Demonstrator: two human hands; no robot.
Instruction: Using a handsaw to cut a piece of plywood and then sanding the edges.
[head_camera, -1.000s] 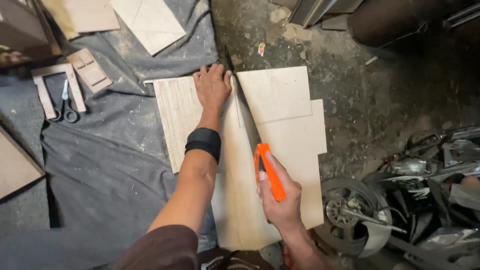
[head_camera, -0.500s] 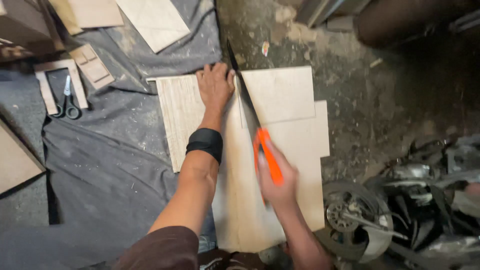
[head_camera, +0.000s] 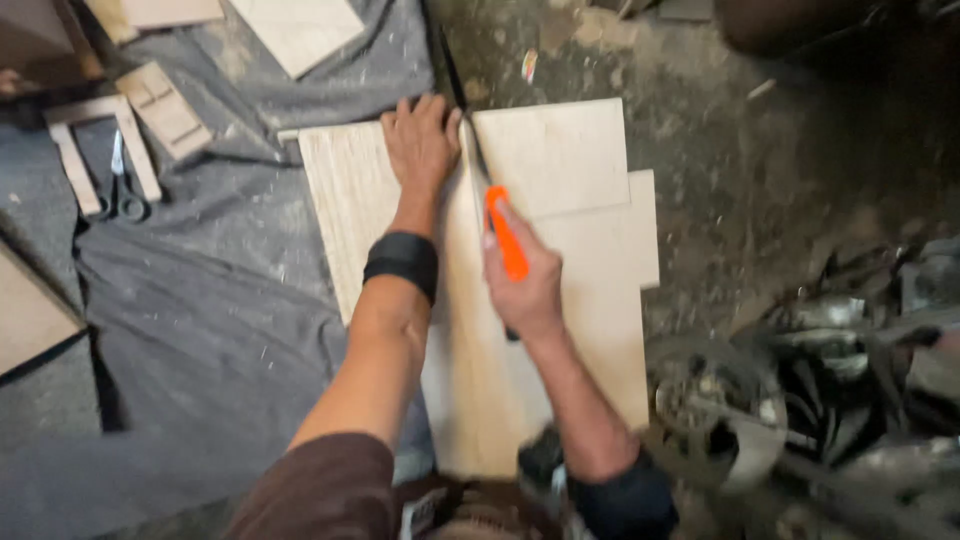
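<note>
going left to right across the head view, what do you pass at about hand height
scissors → grey cloth → left hand pressing the pale wooden board → right hand gripping the orange-handled saw → dirt floor

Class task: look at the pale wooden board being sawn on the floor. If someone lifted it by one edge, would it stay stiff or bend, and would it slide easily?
The wooden board looks thin and wide, so it would probably flex slightly. It seems light for its size. The left hand presses it flat beside the saw, suggesting it slides on the grey cloth.
</note>
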